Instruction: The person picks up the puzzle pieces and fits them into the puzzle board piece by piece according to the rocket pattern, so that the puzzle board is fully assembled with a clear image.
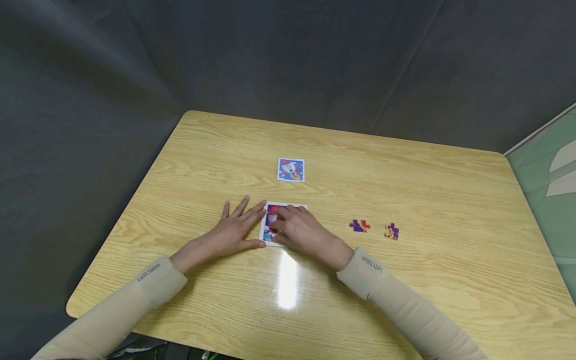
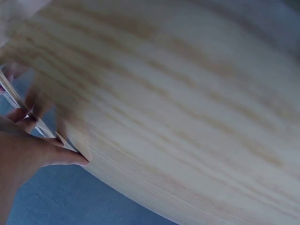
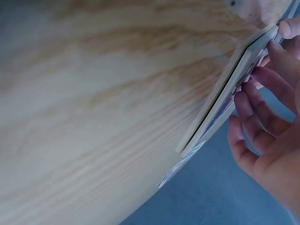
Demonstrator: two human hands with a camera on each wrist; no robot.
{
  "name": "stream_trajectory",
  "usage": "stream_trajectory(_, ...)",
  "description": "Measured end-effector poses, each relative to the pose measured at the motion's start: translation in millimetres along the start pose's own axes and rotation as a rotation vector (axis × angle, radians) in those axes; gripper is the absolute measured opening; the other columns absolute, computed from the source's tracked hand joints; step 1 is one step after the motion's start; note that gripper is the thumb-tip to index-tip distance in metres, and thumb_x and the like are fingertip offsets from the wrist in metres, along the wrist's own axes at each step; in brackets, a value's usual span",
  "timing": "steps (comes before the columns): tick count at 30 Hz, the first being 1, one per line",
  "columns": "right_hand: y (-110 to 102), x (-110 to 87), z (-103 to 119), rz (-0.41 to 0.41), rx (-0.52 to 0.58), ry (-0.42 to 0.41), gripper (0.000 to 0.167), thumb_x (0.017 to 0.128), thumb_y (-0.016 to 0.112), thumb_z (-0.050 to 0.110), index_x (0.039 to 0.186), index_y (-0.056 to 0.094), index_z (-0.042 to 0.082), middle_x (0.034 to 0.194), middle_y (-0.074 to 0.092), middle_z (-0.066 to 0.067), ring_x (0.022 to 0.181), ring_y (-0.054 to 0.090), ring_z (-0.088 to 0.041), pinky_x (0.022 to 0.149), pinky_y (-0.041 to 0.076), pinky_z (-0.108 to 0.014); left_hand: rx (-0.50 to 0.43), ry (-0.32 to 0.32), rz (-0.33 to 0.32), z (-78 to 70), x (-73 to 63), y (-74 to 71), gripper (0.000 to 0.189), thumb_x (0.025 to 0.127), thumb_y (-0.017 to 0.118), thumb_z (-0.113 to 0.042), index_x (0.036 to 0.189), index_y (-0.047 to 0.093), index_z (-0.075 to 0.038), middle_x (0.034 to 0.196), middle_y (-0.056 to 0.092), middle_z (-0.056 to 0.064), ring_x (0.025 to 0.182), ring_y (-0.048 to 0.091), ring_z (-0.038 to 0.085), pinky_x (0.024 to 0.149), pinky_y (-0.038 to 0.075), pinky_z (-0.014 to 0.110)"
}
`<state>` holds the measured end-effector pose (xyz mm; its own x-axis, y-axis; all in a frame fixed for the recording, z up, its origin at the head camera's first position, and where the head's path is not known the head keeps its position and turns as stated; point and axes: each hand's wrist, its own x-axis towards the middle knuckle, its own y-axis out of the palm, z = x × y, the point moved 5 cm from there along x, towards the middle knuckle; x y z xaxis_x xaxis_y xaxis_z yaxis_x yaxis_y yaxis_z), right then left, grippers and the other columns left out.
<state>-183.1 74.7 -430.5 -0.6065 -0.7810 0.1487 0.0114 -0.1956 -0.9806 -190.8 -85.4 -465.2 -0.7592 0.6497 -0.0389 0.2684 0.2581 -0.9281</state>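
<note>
The left hand (image 1: 235,232) spread 5 fingers against the puzzle board (image 1: 263,232), beneath the bent fingers of the right hand (image 1: 303,231), their hold unclear.

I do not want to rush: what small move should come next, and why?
Perhaps the right hand should press gently on the puzzle: it is curled over it, the left hand rests at the left edge of the white frame, and loose pieces lie farther right.

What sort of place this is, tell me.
Possibly a screened-off indoor workspace; the exact use can't be told. Dark sheeting hangs behind the wood-grain table, and a green patterned backdrop shows past the table's right side.
</note>
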Motion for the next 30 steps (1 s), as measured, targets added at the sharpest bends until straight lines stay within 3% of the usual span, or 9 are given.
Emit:
stream_trajectory(11,-6,-4.3,-2,0.002,0.064,0.010,0.029,0.091,0.068,0.031,0.113,0.072,0.013,0.109,0.063,-0.004,0.101,0.058,-0.021,0.087,0.049,-0.040,-0.005,-0.003,0.003,0.5,-0.1,1.4,0.083,0.090,0.057,-0.057,0.151,0.030,-0.009,0.161,0.015,0.004,0.145,0.001,0.040,0.104,-0.001,0.074)
stream_trajectory(18,-26,-15.5,-16,-0.117,0.101,0.096,0.027,0.091,0.069,0.023,0.114,0.070,0.010,0.105,0.063,-0.002,0.094,0.055,-0.018,0.081,0.048,-0.035,0.001,-0.006,0.000,0.5,0.0,0.7,0.082,0.090,0.056,-0.058,0.151,0.031,-0.009,0.161,0.015,0.004,0.145,0.001,0.040,0.105,-0.002,0.074)
stream_trajectory(23,-40,-37.9,-39,-0.211,0.069,0.159,0.030,0.087,0.073,0.019,0.114,0.069,0.007,0.108,0.066,-0.005,0.097,0.058,-0.022,0.080,0.051,-0.039,-0.001,-0.008,0.003,-0.1,0.5,0.8,0.083,0.089,0.057,-0.058,0.151,0.030,-0.010,0.161,0.014,0.003,0.145,0.000,0.039,0.105,-0.004,0.072)
stream_trajectory(30,-46,-85.7,-73,-0.236,0.105,0.314,0.038,0.085,0.074,0.019,0.119,0.066,0.003,0.114,0.066,-0.011,0.099,0.060,-0.029,0.080,0.051,-0.046,0.003,-0.011,0.000,-0.9,0.0,0.8,0.083,0.089,0.058,-0.058,0.151,0.030,-0.010,0.161,0.015,0.004,0.145,0.001,0.040,0.105,-0.003,0.073)
